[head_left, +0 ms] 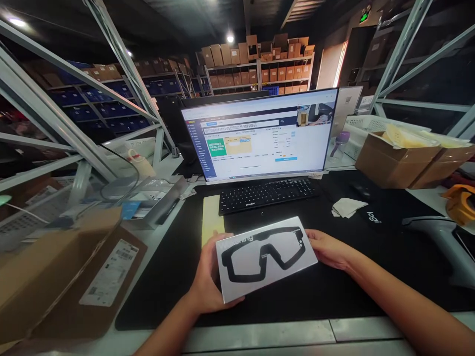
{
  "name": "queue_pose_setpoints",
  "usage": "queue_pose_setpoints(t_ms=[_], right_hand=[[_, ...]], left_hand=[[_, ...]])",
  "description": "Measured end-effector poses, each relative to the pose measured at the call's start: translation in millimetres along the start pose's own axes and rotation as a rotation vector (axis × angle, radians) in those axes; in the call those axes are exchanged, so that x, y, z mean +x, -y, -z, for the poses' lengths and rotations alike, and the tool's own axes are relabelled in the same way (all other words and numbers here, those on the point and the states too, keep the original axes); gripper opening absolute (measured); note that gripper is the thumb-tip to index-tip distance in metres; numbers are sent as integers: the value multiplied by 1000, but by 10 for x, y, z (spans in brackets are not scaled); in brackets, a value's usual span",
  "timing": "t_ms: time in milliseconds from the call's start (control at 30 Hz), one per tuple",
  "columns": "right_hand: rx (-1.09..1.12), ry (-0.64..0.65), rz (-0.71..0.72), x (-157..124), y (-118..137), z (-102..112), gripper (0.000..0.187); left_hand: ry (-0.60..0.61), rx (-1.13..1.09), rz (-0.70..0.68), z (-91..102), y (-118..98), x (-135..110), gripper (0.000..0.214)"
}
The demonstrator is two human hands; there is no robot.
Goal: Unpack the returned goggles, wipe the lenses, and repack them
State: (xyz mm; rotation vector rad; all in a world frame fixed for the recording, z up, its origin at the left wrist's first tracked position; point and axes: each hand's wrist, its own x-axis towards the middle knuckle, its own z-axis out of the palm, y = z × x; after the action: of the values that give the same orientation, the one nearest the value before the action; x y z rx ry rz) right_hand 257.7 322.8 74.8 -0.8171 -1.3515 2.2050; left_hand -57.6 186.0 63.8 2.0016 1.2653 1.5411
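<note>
The mat (pixel 289 306) lies beneath the keyboard (pixel 267 194); the monitor (pixel 260 143) stands behind. The box (pixel 267 259) is held tilted over the mat, nearer than the keyboard. Left hand (pixel 210 277): clasps the box's left end. Right hand (pixel 328 249): grips its right end. Caution: a loosened left grip could drop the box; forward travel could strike the keys.
</note>
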Motion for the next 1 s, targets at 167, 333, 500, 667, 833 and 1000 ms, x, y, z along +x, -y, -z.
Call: queue_pose_setpoints(t_ms=[167, 333, 500, 667, 833, 1000], right_hand=[[16, 19, 18, -10, 52, -5, 40], [-8, -103, 61, 24, 56, 5, 35], [-148, -264, 121, 60, 109, 34, 39], [-267, -411, 80, 6, 313, 205, 42], [-319, -507, 37, -38, 434, 417, 39], [-302, -546, 26, -45, 486, 570, 36]], left_hand=[[-48, 114, -248, -78, 108, -71, 116], [-23, 254, -566, -116, 154, -145, 99], [-26, 298, -412, -156, 133, -122, 108], [-18, 179, 195, -211, 202, -25, 103], [9, 36, 338, -286, 272, 51, 99], [0, 89, 335, -245, 292, 63, 99]])
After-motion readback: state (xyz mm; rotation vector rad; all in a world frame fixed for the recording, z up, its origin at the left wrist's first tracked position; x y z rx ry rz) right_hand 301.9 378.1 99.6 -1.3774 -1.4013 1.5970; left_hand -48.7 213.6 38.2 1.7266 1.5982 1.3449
